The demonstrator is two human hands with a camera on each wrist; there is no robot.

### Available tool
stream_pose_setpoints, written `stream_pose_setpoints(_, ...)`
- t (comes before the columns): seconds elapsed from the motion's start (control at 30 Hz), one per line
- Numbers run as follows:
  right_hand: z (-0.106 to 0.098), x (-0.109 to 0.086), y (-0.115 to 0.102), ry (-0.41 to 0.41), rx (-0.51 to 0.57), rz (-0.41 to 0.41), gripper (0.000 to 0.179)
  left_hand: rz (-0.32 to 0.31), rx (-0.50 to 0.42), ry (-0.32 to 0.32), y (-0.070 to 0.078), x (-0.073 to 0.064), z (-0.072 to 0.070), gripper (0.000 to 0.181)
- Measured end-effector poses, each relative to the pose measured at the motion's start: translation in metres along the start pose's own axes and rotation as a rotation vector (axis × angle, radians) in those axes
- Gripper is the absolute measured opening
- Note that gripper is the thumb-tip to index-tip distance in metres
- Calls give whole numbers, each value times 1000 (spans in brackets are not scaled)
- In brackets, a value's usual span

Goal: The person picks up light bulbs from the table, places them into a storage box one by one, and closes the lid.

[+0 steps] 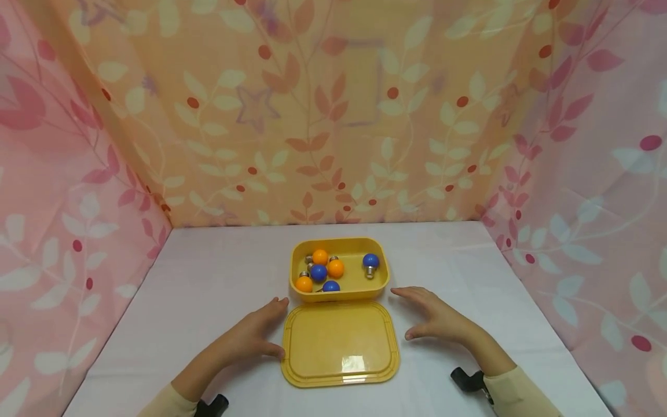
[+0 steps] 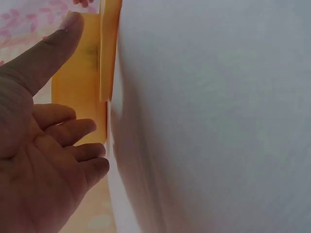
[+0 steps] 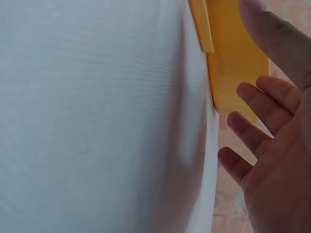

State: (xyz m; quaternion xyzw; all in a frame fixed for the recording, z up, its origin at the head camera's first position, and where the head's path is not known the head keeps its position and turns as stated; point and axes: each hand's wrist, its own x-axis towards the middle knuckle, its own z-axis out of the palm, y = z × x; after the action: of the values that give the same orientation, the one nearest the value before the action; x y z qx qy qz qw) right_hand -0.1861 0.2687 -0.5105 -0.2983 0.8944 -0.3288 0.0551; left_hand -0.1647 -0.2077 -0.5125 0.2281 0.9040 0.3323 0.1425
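A yellow plastic box (image 1: 359, 296) stands on the white table with several small light bulbs in it. Orange bulbs (image 1: 336, 268) and blue bulbs (image 1: 318, 273) crowd its left half, and one blue bulb (image 1: 370, 260) lies apart at the right. In front of the box a yellow lid (image 1: 339, 341) lies flat. My left hand (image 1: 252, 333) is beside the lid's left edge, thumb tip right at the rim, fingers loosely spread. On the other side my right hand (image 1: 440, 318) hovers near the box's front right corner, fingers extended and holding nothing.
White cloth covers the table (image 1: 208, 260). Patterned fabric walls rise at the back (image 1: 323, 116), the left (image 1: 52, 231) and the right (image 1: 599, 202). Black wrist-camera mounts (image 1: 467, 379) sit at both sleeves.
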Motion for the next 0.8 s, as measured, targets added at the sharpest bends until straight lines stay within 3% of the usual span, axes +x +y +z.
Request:
stream_pose_setpoints(0.13, 4, 3, 2, -48, -4, -15, 101, 24, 25, -46, 3, 2, 3, 120)
stream_pose_setpoints(0.4, 14, 6, 5, -112, -100, -65, 110, -2, 29, -110, 0, -2, 8, 127)
stream_pose_setpoints(0.57, 17, 5, -2, -168, -100, -47, 113, -7, 68, -146, -2, -3, 11, 133)
stream_pose_setpoints(0.8, 21, 2, -4, -158, -99, -50, 111, 15, 109, -154, 3, 0, 11, 132)
